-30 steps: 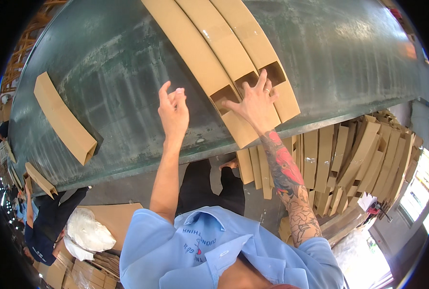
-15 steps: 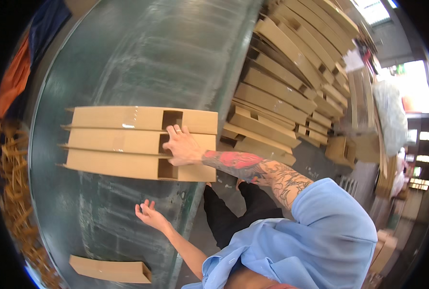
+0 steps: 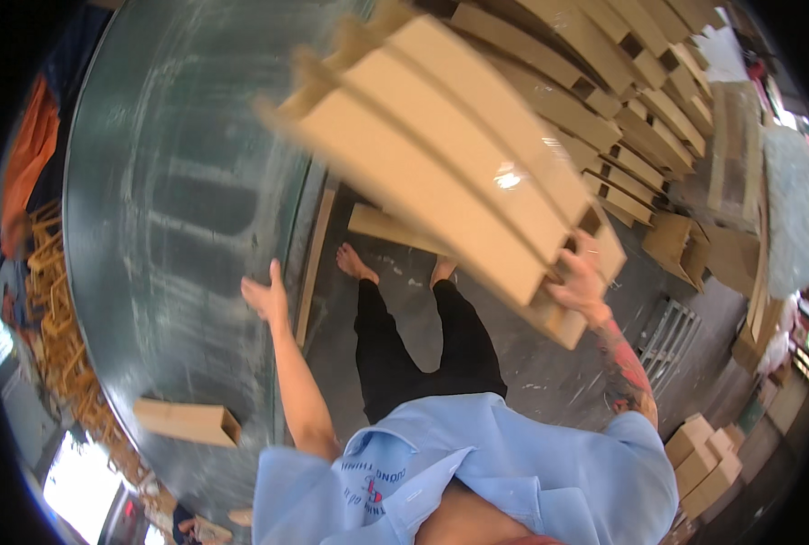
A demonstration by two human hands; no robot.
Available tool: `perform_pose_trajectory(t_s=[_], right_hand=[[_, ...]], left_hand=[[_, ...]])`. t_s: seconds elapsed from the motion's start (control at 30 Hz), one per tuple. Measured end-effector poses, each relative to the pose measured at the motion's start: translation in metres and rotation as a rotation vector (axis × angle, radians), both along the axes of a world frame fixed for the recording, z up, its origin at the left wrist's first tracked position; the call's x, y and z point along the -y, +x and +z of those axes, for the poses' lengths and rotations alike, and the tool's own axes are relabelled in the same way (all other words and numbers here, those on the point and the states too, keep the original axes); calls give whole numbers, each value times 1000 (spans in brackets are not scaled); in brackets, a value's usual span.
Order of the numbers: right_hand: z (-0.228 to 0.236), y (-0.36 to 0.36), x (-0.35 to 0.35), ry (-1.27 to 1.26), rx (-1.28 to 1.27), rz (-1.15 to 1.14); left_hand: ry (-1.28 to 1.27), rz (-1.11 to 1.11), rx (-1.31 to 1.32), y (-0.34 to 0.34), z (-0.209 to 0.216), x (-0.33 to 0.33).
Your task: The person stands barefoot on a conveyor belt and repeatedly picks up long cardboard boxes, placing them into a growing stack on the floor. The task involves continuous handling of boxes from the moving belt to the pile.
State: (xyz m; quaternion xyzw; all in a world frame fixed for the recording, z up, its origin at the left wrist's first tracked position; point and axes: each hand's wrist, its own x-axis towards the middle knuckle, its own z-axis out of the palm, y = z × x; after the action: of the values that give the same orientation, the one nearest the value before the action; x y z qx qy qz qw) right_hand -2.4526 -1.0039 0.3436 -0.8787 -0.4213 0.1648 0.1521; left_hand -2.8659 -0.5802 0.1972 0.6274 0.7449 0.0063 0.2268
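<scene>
Long brown cardboard boxes (image 3: 459,150), side by side as one bundle, hang slanted over the floor beyond the table's right edge. My right hand (image 3: 579,277) grips them at their near right end, with fingers hooked into the cut-out openings. The bundle's far left end is blurred by motion. My left hand (image 3: 268,295) is held over the edge of the green table (image 3: 187,236). Its thumb and fingers are spread and nothing is in it. A single short cardboard box (image 3: 187,422) lies on the table at the lower left.
Stacks of similar long cardboard boxes (image 3: 641,145) fill the far right. An open cardboard box (image 3: 677,245) stands on the floor near a metal grate (image 3: 670,334). More cartons (image 3: 709,463) are piled at the lower right. Wooden frames (image 3: 55,291) are heaped left of the table.
My right hand has lifted the bundle off the table and swung it right, over the floor. My body has turned rightward. My left hand has opened its fingers wider.
</scene>
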Motion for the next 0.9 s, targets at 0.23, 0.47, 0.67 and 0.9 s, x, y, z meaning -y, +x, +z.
perform_pose_trajectory(t_s=[0.23, 0.47, 0.67, 0.9], right_hand=[[-26, 134, 131, -175, 219, -61], [-122, 189, 104, -169, 99, 85], [-290, 222, 33, -389, 61, -4], [-347, 204, 28, -525, 244, -60]], left_hand=[[-124, 122, -45, 53, -6, -3], [-100, 204, -88, 65, -13, -12], [-53, 131, -132, 72, -23, -26], [-31, 20, -34, 90, -10, -18]])
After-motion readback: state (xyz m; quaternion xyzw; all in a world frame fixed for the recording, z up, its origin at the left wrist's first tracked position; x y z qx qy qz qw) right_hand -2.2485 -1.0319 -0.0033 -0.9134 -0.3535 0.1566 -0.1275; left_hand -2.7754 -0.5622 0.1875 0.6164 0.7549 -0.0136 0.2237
